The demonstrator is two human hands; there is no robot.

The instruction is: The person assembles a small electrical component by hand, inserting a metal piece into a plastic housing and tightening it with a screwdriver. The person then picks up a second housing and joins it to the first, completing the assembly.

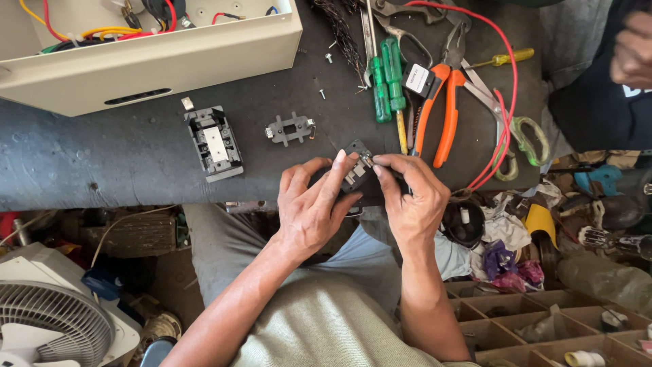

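My left hand (pixel 314 204) and my right hand (pixel 409 197) together hold a small black electrical part (pixel 356 170) at the near edge of a dark workbench (pixel 102 156). Left fingers wrap its left side; the right thumb and forefinger pinch a small metal piece at its top. Most of the part is hidden by my fingers. A similar grey and black switch block (pixel 214 141) lies on the bench to the left, and a small black bracket (pixel 291 128) lies between them.
A cream metal box (pixel 156 58) with coloured wires sits at the back left. Green screwdrivers (pixel 386 78), orange-handled pliers (pixel 438 109), scissors (pixel 523 139) and a red wire (pixel 509 88) lie at the right. Another person's hand (pixel 633 51) is at the top right. A fan (pixel 54 319) and compartment trays (pixel 543 319) are below.
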